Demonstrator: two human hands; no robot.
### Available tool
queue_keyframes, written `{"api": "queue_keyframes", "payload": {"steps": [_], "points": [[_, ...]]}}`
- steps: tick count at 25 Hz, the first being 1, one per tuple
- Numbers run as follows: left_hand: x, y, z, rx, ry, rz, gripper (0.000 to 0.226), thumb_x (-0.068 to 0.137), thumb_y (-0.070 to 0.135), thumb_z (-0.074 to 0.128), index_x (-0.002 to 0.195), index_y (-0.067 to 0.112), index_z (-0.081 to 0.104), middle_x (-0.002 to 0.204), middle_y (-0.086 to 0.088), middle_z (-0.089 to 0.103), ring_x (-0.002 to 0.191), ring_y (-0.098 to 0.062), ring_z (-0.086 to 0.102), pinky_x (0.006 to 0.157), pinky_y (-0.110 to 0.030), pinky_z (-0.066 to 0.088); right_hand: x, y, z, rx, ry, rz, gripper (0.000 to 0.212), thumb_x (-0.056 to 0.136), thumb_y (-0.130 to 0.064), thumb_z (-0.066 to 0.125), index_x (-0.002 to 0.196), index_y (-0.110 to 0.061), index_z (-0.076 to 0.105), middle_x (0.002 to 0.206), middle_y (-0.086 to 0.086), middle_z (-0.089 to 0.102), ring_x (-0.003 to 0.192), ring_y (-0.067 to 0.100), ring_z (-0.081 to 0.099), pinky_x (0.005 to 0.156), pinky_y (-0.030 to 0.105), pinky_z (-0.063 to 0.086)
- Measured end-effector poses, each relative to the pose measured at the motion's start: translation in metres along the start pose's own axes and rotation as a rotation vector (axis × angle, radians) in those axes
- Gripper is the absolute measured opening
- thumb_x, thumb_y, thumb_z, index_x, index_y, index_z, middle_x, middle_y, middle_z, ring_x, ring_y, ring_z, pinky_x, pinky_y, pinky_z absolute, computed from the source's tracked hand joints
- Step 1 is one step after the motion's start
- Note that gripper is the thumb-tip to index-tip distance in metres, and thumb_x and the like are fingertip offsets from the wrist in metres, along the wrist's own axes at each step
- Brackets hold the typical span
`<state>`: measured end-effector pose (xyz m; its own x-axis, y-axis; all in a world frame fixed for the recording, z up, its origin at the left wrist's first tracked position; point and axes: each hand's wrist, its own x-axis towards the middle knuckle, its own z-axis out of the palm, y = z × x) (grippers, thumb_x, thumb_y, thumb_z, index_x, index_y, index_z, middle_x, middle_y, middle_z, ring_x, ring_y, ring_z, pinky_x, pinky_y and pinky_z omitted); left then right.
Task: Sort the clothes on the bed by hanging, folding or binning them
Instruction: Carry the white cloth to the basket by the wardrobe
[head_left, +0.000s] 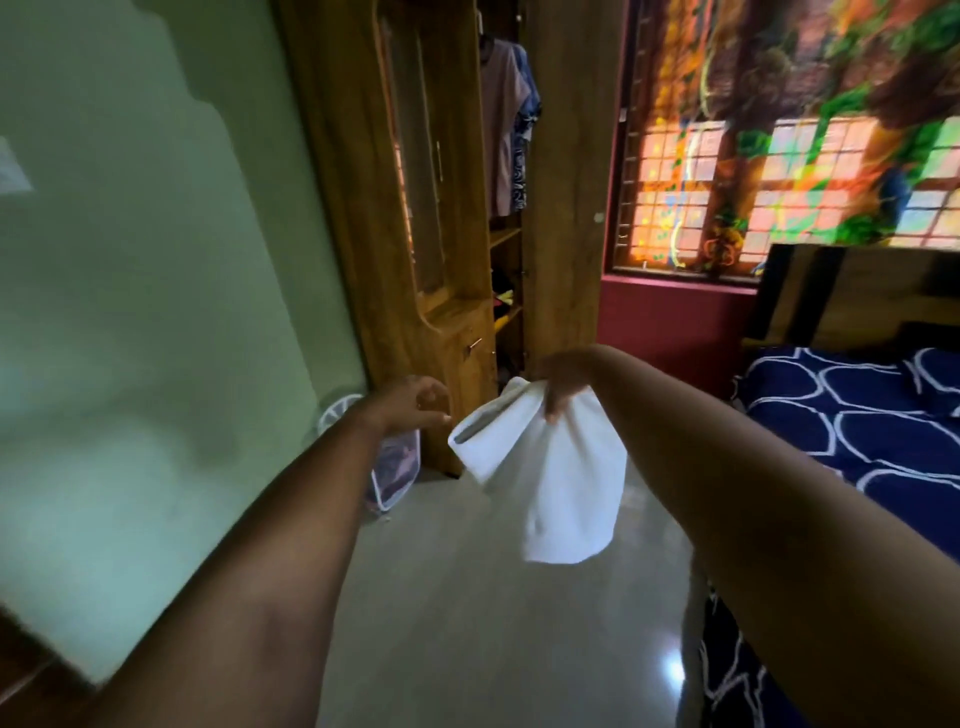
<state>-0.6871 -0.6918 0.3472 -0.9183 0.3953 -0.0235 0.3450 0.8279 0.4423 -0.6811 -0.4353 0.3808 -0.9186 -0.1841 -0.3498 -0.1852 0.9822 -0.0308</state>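
Pale green wall fills the left side and runs back to the wardrobe's side.
Grey polished floor makes an open lane down the middle, bounded by the wall on the left and the bed edge on the right. There's a light glare low on the right.
Tall wooden wardrobe stands at the far end of the lane. It's open, with a mauve T-shirt and a blue patterned one hanging inside and shelves below them.
Bed with navy sheet and white curved lines is on the right. Its near edge runs along the lane and passes under the right forearm.
Window with a bright multicoloured curtain sits above the headboard.
White cloth hangs in the air over the floor, mid-lane, in front of the wardrobe base. Its lower edge is free and clear of the floor, and its top left corner is folded over.
White see-through laundry basket sits on the floor against the wardrobe's front corner, near the wall. It has dark clothes inside and is partly hidden by the left forearm.
Right hand has its fingers curled over the cloth's top edge and carries it alone.
Left hand is relaxed with fingers loosely bent and holds nothing. It's just left of the cloth with a small gap, above the basket.
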Motion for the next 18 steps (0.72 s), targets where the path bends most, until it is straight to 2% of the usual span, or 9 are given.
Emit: {"api": "queue_keyframes", "payload": {"steps": [3, 5, 7, 10, 13, 18], "points": [[0.085, -0.002, 0.002, -0.039, -0.076, 0.011, 0.044, 0.085, 0.029, 0.071, 0.124, 0.016, 0.056, 0.125, -0.006, 0.059, 0.113, -0.022, 0.056, 0.094, -0.035, 0.049, 0.048, 0.046, -0.019, 0.033, 0.006, 0.091, 0.066, 0.076, -0.027, 0.079, 0.131, -0.003, 0.051, 0.129, 0.013, 0.056, 0.115, 0.030, 0.055, 0.092, 0.032, 0.043], [0.149, -0.002, 0.005, -0.042, -0.173, 0.030, 0.029, 0.088, 0.032, 0.068, 0.113, 0.022, 0.058, 0.124, -0.005, 0.059, 0.112, -0.021, 0.056, 0.098, -0.041, 0.048, 0.079, 0.079, -0.030, 0.057, -0.024, 0.154, 0.070, 0.076, -0.030, 0.078, 0.134, -0.003, 0.049, 0.133, 0.013, 0.053, 0.119, 0.031, 0.052, 0.096, 0.034, 0.042], [0.222, 0.002, 0.007, -0.014, -0.261, 0.070, 0.023, 0.090, 0.033, 0.064, 0.110, 0.023, 0.062, 0.120, -0.001, 0.059, 0.111, -0.018, 0.055, 0.099, -0.038, 0.047, 0.116, 0.116, -0.045, 0.098, -0.074, 0.238, 0.077, 0.076, -0.036, 0.078, 0.138, -0.004, 0.044, 0.137, 0.014, 0.049, 0.122, 0.033, 0.050, 0.099, 0.038, 0.043], [0.330, 0.018, 0.009, -0.004, -0.322, 0.132, 0.030, 0.091, 0.038, 0.062, 0.114, 0.020, 0.065, 0.118, 0.000, 0.062, 0.109, -0.017, 0.057, 0.095, -0.033, 0.048, 0.172, 0.175, -0.068, 0.187, -0.161, 0.348, 0.080, 0.076, -0.045, 0.075, 0.138, -0.006, 0.043, 0.137, 0.014, 0.049, 0.121, 0.035, 0.052, 0.094, 0.039, 0.046], [0.426, 0.040, 0.009, -0.027, -0.380, 0.126, 0.025, 0.087, 0.042, 0.066, 0.106, 0.024, 0.066, 0.112, 0.002, 0.063, 0.103, -0.015, 0.060, 0.092, -0.033, 0.051, 0.208, 0.232, -0.091, 0.210, -0.225, 0.431, 0.071, 0.076, -0.058, 0.069, 0.127, -0.010, 0.056, 0.126, 0.013, 0.059, 0.105, 0.030, 0.061, 0.093, 0.041, 0.050], [0.584, 0.113, 0.022, -0.017, -0.437, 0.224, 0.026, 0.085, 0.043, 0.067, 0.101, 0.022, 0.067, 0.102, 0.000, 0.068, 0.091, -0.017, 0.066, 0.076, -0.028, 0.056, 0.256, 0.345, -0.123, 0.373, -0.154, 0.563, 0.065, 0.075, -0.059, 0.070, 0.117, -0.009, 0.061, 0.117, 0.008, 0.064, 0.099, 0.026, 0.065, 0.090, 0.040, 0.052]]}}
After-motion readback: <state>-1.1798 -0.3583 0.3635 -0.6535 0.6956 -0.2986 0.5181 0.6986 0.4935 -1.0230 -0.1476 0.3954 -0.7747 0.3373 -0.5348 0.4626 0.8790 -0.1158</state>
